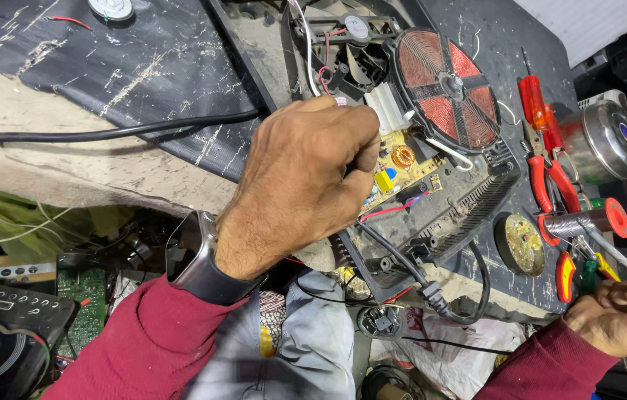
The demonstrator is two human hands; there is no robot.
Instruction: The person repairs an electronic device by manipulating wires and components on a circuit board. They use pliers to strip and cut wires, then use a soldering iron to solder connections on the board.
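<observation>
The left hand (306,178) is curled narrow over the yellow circuit board (402,167) of an opened induction cooker (432,215) lying on the counter (143,67); whether its fingertips pinch anything cannot be told. The right hand (617,318), low at the right edge, grips a soldering iron (624,263), near a solder spool (587,221) and red pliers (550,174).

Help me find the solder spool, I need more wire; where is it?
In the head view, the solder spool lies at the right edge of the bench, just below the red-handled pliers and above the right hand.

Scratched black bench mat (143,67), opened cooker (432,185), red pliers (550,178), solder spool (587,221)
</observation>
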